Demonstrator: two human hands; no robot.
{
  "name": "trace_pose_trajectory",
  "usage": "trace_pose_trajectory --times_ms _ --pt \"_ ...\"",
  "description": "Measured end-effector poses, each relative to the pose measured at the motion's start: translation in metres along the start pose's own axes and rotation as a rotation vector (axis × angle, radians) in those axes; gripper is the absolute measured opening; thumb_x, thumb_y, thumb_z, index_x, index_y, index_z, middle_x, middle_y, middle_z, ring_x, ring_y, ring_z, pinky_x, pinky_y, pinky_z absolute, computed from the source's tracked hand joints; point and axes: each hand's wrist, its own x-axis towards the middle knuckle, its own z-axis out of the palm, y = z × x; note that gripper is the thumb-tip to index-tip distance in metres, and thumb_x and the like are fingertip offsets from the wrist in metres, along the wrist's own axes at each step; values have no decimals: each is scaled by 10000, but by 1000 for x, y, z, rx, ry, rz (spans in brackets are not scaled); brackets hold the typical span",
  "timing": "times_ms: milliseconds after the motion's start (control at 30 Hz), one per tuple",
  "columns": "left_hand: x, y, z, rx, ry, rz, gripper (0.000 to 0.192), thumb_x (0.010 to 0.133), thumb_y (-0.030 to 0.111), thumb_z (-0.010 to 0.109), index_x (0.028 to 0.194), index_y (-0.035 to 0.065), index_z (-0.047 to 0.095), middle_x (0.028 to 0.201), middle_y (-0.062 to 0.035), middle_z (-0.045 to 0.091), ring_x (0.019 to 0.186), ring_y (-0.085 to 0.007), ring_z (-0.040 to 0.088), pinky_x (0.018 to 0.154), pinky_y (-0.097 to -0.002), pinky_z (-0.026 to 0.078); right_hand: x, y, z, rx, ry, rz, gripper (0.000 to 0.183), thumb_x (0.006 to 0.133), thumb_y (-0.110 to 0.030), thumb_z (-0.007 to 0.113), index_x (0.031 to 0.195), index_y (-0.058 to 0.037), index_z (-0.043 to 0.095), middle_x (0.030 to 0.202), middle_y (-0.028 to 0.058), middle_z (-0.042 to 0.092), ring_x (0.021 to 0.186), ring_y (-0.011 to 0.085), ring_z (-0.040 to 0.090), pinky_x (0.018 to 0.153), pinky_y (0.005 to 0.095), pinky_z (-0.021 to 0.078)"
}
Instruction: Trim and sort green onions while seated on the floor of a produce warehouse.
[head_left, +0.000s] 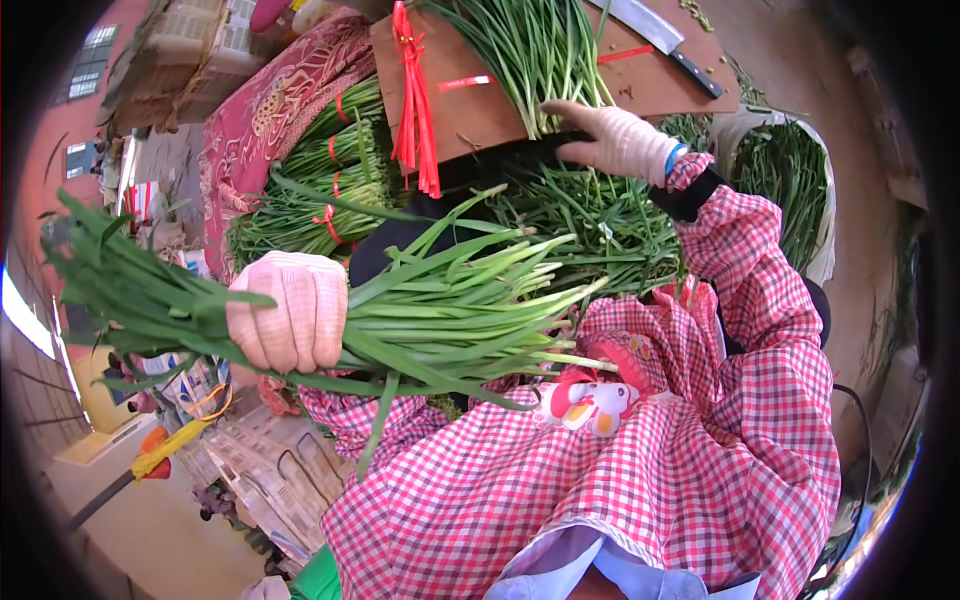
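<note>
My left hand (287, 312), in a pale knitted glove, is closed around a bunch of long green garlic chives (457, 315) held across my lap, stem ends to the right. My right hand (616, 141), gloved too, has its fingers apart beside the cut stem ends of another pile of chives (536, 56). That pile lies on a brown board (480, 112) in front of me. Red ties (417, 105) hang over the board's near edge. A cleaver with a black handle (696, 73) rests on the board's right side. Loose chives (600, 217) lie below the board.
Bundles tied with red bands (341, 172) are stacked at the left beside a red patterned cloth (277, 112). At the right stands a pale sack (825, 187) of greens. Plastic crates (277, 465) are at lower left, near a pole with yellow wrapping (169, 450).
</note>
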Motion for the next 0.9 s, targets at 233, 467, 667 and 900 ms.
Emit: trace_pose_trajectory --times_ms 233,467,667,900 --pt "44 -26 6 -149 -160 -49 172 798 51 671 692 -54 585 678 -164 584 545 -237 587 552 -372 525 -14 -38 53 710 -234 -194 439 875 -298 646 1205 -18 574 1077 85 656 974 153 606 882 299 475" --pt "62 -24 19 -68 -342 -245 130 808 115 681 777 0 630 794 -102 641 704 -242 646 748 -379 561 -48 -15 86 1446 184 94 323 918 -287 594 1081 -9 610 918 63 660 844 147 647 790 287 510" --pt "72 -19 21 -56 -421 -341 124 810 128 681 772 18 638 800 -85 646 723 -207 653 794 -371 564 -84 46 47 -452 111 29 537 751 -222 692 1232 -53 522 1055 198 607 1050 313 572 908 421 460" --pt "81 -30 13 -34 -488 -295 135 833 138 663 757 32 627 767 -71 639 708 -191 650 782 -340 566 -98 -29 25 302 10 -483 415 760 -125 674 1159 -45 596 1113 130 610 1057 290 577 922 346 454"
